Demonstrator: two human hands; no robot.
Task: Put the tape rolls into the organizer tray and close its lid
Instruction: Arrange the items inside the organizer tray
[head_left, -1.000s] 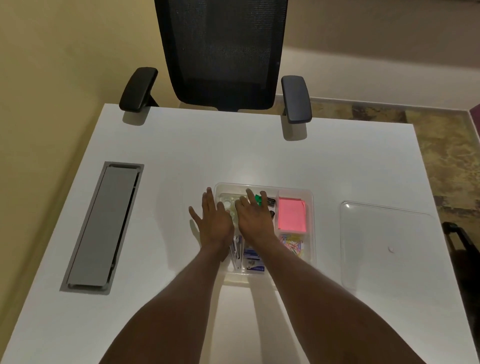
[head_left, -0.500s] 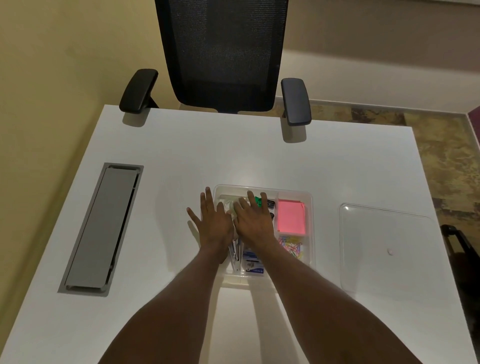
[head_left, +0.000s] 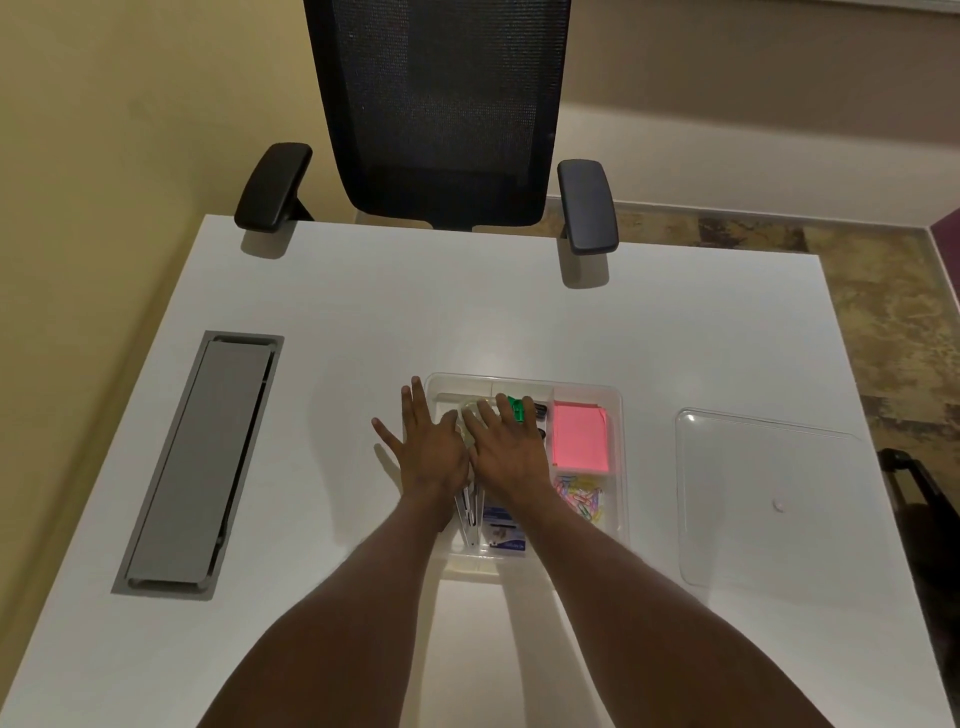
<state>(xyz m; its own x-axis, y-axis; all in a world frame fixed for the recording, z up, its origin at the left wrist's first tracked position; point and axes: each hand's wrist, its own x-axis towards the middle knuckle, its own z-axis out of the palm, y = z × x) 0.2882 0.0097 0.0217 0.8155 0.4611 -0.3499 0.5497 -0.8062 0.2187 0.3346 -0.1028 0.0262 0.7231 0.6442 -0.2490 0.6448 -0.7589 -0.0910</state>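
A clear organizer tray sits on the white desk, near its front middle. Both my hands lie flat over the tray's left compartments, fingers spread. My left hand covers the tray's left rim and part of the desk. My right hand rests over the middle compartments. A clear tape roll shows dimly between the fingertips; the rest is hidden under the hands. The tray's clear lid lies flat on the desk to the right, apart from the tray.
In the tray are pink sticky notes, coloured paper clips, a green clip and small boxes. A grey cable hatch is set into the desk's left side. A black office chair stands beyond the far edge.
Both hands stay flat over the tray and have barely shifted; the view has moved slightly.
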